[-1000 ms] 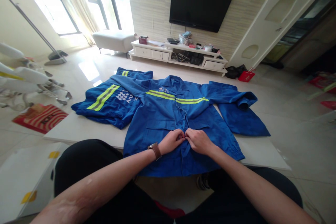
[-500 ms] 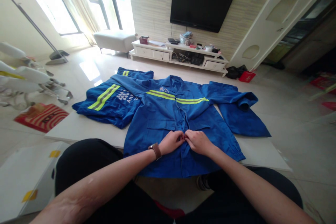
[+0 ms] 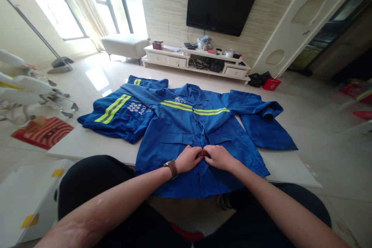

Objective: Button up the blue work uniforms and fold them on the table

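Jacket (image 3: pixel 180 124) of blue cloth lies spread across the white bench (image 3: pixel 293 168), its front facing up; the left hand (image 3: pixel 189 159) and right hand (image 3: pixel 217 156) meet at its front placket below the chest stripes, fingers curled and pinching the cloth edge; folded blue clothing (image 3: pixel 120 114) with a reflective stripe lies at the left, partly under a sleeve.

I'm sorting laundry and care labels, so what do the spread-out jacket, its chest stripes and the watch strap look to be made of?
Jacket: matte woven cloth, perhaps cotton or a blend, from its soft creases.
Chest stripes: probably reflective tape, smooth grey between bright yellow edges.
Watch strap: brown, leather-like; real or imitation, I can't tell.
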The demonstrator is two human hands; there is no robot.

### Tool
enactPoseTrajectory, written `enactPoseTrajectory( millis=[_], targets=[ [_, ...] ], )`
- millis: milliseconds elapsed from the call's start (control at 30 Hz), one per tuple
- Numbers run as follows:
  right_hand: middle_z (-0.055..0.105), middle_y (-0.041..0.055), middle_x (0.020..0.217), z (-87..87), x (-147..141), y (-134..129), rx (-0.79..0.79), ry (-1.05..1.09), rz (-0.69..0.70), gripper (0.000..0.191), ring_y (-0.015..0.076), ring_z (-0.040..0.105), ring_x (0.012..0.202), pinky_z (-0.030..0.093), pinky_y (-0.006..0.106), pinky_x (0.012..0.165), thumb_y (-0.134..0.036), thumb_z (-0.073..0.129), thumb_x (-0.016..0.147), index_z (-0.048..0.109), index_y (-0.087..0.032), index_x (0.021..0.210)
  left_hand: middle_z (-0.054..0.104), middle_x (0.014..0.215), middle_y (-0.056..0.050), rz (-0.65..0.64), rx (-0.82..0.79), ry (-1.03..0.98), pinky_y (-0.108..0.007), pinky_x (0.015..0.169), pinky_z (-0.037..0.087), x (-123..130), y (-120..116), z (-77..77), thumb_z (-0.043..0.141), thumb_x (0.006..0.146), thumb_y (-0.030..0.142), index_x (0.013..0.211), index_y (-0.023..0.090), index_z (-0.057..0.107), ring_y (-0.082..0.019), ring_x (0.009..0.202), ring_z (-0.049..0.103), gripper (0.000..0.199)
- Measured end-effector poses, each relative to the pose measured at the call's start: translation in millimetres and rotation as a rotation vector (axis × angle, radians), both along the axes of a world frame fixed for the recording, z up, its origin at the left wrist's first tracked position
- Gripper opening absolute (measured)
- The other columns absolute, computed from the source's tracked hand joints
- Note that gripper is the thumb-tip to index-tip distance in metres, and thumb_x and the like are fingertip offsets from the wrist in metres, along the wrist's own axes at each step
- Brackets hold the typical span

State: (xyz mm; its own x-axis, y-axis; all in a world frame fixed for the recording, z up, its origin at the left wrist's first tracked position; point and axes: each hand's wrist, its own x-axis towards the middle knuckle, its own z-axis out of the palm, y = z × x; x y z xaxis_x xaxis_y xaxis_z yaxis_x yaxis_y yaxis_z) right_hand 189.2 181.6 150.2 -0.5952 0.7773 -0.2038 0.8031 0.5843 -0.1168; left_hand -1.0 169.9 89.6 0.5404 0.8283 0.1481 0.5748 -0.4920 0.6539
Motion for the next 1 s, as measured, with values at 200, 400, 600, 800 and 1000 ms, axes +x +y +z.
enactPoseTrajectory(
  millis=[200, 400, 600, 800, 1000],
  targets=[
    [0.075, 0.0046, 0.097, 4.0, -4.5, 1.2, -0.017, -0.044, -0.043, 0.010, 0.0228, 0.070, 0.092, 0.038, 0.028, 0.069, -0.030, 0.059, 0.087, 0.065, -0.023, 0.093, 0.070, 0.087, 0.000, -0.003, 0.022, -0.005, -0.032, 0.081, 0.038, 0.0, -1.1, 0.1, 0.055, 0.092, 0.020, 0.090, 0.021, 0.060, -0.017, 0.081, 0.063, 0.005],
    [0.076, 0.0064, 0.098, 6.1, -7.2, 2.3, -0.026, -0.110, -0.054, 0.013, 0.0237, 0.070, 0.093, 0.042, 0.028, 0.072, -0.029, 0.058, 0.087, 0.068, -0.024, 0.093, 0.070, 0.089, 0.001, -0.017, 0.019, -0.010, -0.032, 0.081, 0.038, -1.0, -1.3, 1.1, 0.055, 0.092, 0.019, 0.090, 0.021, 0.060, -0.017, 0.081, 0.063, 0.006],
    [0.075, 0.0069, 0.099, 2.5, -5.5, 1.7, -0.016, -0.087, -0.035, 0.014, 0.0236, 0.070, 0.093, 0.043, 0.028, 0.073, -0.030, 0.057, 0.088, 0.067, -0.023, 0.095, 0.070, 0.089, 0.000, -0.010, 0.017, -0.026, -0.032, 0.082, 0.038, -0.4, -1.6, -0.2, 0.056, 0.092, 0.019, 0.090, 0.021, 0.060, -0.017, 0.082, 0.064, 0.005],
    [0.075, 0.0083, 0.101, 1.6, -6.3, 1.1, -0.002, -0.096, -0.014, 0.015, 0.0247, 0.071, 0.094, 0.044, 0.029, 0.074, -0.029, 0.058, 0.087, 0.066, -0.021, 0.097, 0.070, 0.089, 0.000, -0.001, 0.023, -0.023, -0.032, 0.081, 0.038, 0.5, -1.6, -1.3, 0.056, 0.091, 0.019, 0.091, 0.021, 0.061, -0.017, 0.082, 0.064, 0.005],
    [0.075, 0.0101, 0.104, -1.2, -10.8, -0.7, 0.006, -0.106, -0.042, 0.017, 0.0261, 0.071, 0.096, 0.046, 0.030, 0.075, -0.028, 0.057, 0.087, 0.067, -0.020, 0.098, 0.070, 0.087, 0.000, 0.006, 0.015, -0.027, -0.031, 0.080, 0.037, 0.7, -1.4, -1.3, 0.058, 0.088, 0.017, 0.090, 0.021, 0.061, -0.017, 0.080, 0.064, 0.006]
  ],
)
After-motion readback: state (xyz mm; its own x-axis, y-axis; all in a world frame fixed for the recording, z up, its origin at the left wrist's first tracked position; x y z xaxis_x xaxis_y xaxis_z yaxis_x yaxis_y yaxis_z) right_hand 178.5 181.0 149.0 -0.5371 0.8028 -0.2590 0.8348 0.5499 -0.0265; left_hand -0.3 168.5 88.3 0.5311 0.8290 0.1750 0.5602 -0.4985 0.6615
